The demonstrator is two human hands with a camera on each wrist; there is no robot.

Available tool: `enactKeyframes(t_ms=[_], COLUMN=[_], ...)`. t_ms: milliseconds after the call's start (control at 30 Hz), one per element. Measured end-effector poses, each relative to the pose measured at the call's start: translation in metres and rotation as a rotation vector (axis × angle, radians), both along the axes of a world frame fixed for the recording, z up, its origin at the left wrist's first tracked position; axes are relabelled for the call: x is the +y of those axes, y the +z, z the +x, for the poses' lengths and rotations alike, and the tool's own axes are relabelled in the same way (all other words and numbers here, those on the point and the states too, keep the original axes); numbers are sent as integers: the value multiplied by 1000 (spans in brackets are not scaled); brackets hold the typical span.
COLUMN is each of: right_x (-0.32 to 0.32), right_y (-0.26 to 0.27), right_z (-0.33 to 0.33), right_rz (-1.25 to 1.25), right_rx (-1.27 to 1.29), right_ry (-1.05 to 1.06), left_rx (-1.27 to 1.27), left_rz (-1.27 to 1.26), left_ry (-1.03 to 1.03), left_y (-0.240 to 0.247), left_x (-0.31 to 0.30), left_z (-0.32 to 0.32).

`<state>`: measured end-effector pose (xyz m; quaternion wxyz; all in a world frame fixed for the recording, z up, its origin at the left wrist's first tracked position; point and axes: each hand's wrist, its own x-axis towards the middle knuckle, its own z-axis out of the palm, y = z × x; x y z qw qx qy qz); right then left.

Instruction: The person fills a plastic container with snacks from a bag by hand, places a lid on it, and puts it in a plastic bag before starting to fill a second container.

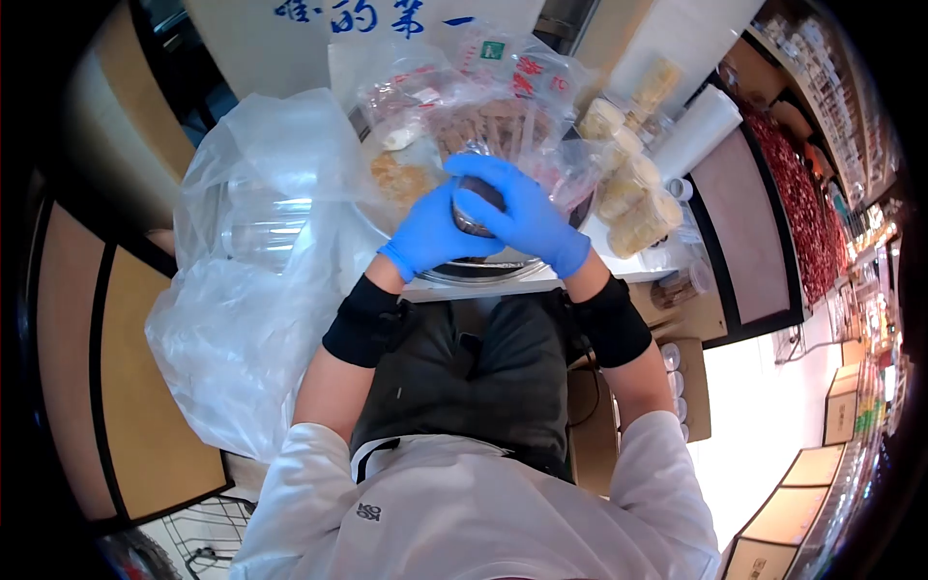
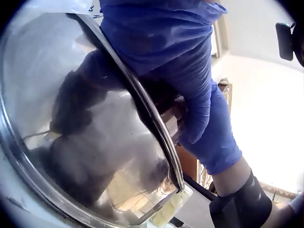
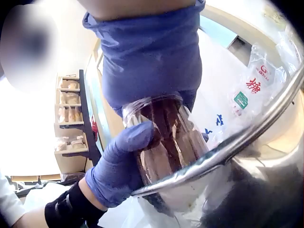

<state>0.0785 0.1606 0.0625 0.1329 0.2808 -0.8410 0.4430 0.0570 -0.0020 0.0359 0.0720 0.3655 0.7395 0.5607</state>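
Note:
Both of my blue-gloved hands hold a clear plastic jar [image 3: 166, 142] packed with brown strips. My left hand [image 1: 425, 235] grips its side, its thumb lying along the wall in the right wrist view. My right hand [image 1: 535, 215] wraps the jar near its end, partly hiding the rim. The jar is over the near side of a round metal basin [image 1: 483, 275]. Beyond my hands, more brown strips [image 1: 493, 129] lie in the basin beside a yellowish patch [image 1: 394, 176]. In the left wrist view the shiny basin wall [image 2: 109, 142] hides part of the jar.
A large clear bag with empty jars [image 1: 266, 227] stands left of the basin. Several jars with pale yellow contents [image 1: 638, 198] and a white roll [image 1: 698, 130] stand at the right. Plastic bags with red lettering [image 1: 512, 72] lie along the basin's far side.

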Motion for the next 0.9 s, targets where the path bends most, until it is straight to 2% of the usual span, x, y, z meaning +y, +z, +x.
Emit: enactKeyframes(t_ms=[133,200,233,300,400,467,567,600,667,800,867,900], right_x=[-3,3,10,20,24,16,4,-4,-19,-20,-2,3], right_y=[-7,-5,-3,2,4,0,-7,-8,-3,1,-13,-12], right_z=[-6,-11,-15,-23,-24,-18,-10,-5,5,7,-10,-13], right_rz=[101,121,119,36,61,91,140,137,304,393,290,292], right_rx=[111,92,91,-191,-290,-204,-36,-39,-122,-133,438,438], right_ry=[-79,57,2,218,214,145,-97,-105,-525,-580,-256,-256], left_rx=[178,-99,-100,-205,-129,-76,71,68,165,215,319,319], left_rz=[52,135,127,86,153,83,-116,-119,-232,-130,-154,-152], left_ry=[-102,-172,-227,-97,-101,-116,-80,-89,81,84,40,41], left_y=[-17,-11,-13,-15,-16,-16,-24,-29,-36,-33,-37,-37], left_x=[-1,0,2,5,15,15,9,12,17,17,14,11], left_z=[-16,-12,-13,-14,-13,-18,-28,-30,-32,-28,-30,-31])
